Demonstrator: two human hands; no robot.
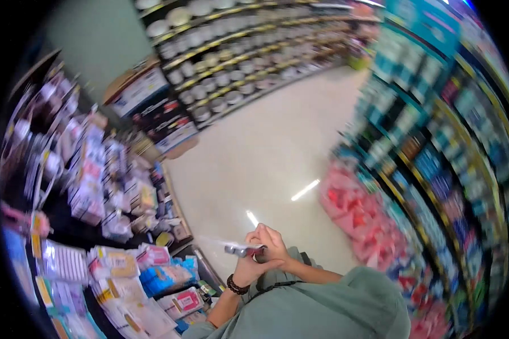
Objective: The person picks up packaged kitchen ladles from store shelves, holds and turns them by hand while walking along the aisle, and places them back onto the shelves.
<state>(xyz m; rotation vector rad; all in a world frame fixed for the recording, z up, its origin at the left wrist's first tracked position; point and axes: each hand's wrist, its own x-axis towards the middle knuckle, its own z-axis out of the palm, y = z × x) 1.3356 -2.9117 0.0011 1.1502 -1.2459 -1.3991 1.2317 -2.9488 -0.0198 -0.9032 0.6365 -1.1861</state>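
In the head view my two hands meet in front of my body at the lower middle. My left hand (pixel 250 271), with a dark bead bracelet (pixel 237 285) on its wrist, is closed around a small dark and silvery item (pixel 242 250). A pale, see-through blur extends left from this item, whose kind I cannot make out. My right hand (pixel 273 244) is curled against the same item and touches my left hand. Its fingers are bent, and part of the item is hidden between the hands.
Shelves with packaged goods (pixel 119 265) stand close on my left, below hanging packs (pixel 87 181). A large box (pixel 158 107) is beyond them. Bowls and cups fill the far shelves (pixel 226 62). Pink bags (pixel 359 220) and a teal display (pixel 401 73) line the right of the shiny floor (pixel 260 141).
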